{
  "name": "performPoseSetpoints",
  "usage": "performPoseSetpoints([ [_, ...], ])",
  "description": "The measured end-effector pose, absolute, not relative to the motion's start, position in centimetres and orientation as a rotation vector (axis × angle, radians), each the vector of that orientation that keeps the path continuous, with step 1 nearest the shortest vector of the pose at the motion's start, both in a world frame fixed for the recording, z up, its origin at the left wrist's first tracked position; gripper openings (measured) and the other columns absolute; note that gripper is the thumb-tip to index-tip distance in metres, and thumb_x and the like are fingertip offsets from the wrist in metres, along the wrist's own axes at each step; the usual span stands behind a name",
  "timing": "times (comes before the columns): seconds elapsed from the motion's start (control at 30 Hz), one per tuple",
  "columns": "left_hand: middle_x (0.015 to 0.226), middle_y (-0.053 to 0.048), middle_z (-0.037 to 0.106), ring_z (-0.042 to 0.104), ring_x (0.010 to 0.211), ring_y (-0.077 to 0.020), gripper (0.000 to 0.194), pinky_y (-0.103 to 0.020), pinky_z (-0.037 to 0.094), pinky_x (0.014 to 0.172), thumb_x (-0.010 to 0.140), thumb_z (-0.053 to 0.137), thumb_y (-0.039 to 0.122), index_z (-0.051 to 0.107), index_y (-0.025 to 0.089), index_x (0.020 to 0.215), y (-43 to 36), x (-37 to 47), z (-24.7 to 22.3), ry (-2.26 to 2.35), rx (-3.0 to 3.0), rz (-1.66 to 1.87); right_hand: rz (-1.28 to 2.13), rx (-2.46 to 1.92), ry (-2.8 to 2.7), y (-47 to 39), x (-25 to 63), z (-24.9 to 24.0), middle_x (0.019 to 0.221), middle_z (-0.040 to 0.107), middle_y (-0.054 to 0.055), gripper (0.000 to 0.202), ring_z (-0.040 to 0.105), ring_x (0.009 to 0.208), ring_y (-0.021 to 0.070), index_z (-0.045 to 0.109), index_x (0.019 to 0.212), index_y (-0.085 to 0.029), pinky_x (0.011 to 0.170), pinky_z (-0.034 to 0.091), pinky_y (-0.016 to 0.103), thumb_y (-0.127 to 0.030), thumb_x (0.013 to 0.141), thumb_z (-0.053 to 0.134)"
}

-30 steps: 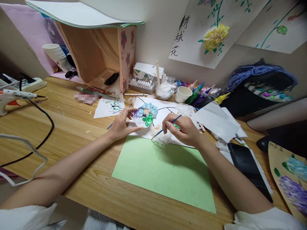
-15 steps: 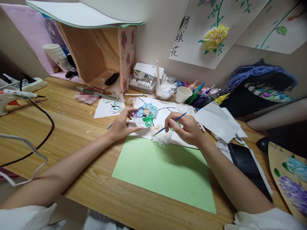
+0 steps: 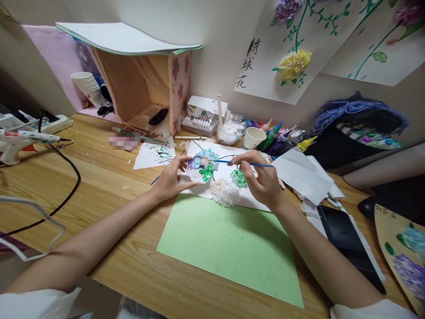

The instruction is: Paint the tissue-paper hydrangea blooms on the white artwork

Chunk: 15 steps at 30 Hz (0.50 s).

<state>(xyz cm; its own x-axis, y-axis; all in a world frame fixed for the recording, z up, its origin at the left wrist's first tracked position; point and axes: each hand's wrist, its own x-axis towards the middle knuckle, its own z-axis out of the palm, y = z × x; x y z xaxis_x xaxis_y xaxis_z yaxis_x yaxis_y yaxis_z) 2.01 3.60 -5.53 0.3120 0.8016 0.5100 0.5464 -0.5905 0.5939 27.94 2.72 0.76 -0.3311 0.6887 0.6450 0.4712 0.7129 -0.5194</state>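
Note:
My left hand point(image 3: 171, 178) grips the edge of a small round palette point(image 3: 198, 173) with purple, blue and green paint in its wells. Closed around a thin blue paintbrush point(image 3: 257, 165), my right hand point(image 3: 264, 179) holds the brush nearly level, its tip over the palette. Below them lies a white paper point(image 3: 195, 191) with black stem lines. On it are a blue ruffled flower point(image 3: 213, 156), partly behind the palette, a green one point(image 3: 239, 178) by my right hand, and a whitish one point(image 3: 225, 193) with a pale peach patch.
A green sheet point(image 3: 229, 248) lies in front. Behind stand a white cup point(image 3: 254, 138), a bowl of white scraps point(image 3: 229, 134) and paint bottles point(image 3: 277, 144). A glue gun point(image 3: 23, 139) is at the left, a black phone-like object point(image 3: 350, 243) at the right.
The brush tip has moved from the whitish flower up and left to the palette, and the brush is now nearly level. My left hand still holds the palette. The view has shifted slightly.

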Motion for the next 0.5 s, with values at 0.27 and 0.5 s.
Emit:
performPoseSetpoints([
  [0.27,0.117,-0.01,0.059,0.062,0.099,-0.0216,0.067,-0.034,0.055,0.083,0.071,0.076,0.046,0.046,0.02,0.125,3.7,1.97,-5.58,1.187,2.284,1.155,0.235,-0.847,-2.012,2.71,27.91,0.84,0.086,0.067,0.005,0.018,0.063,0.082,0.0181,0.06,0.093,-0.021,0.074,0.049,0.033,-0.018,0.094,0.042],
  [0.5,0.116,-0.01,0.06,0.062,0.099,-0.022,0.069,-0.036,0.054,0.085,0.069,0.078,0.045,0.047,0.02,0.125,3.73,1.99,-5.67,1.202,2.298,1.168,0.236,-0.877,-2.01,2.85,28.11,0.98,0.086,0.066,0.005,0.019,0.062,0.081,0.0177,0.06,0.091,-0.021,0.073,0.049,0.032,-0.019,0.094,0.041],
])
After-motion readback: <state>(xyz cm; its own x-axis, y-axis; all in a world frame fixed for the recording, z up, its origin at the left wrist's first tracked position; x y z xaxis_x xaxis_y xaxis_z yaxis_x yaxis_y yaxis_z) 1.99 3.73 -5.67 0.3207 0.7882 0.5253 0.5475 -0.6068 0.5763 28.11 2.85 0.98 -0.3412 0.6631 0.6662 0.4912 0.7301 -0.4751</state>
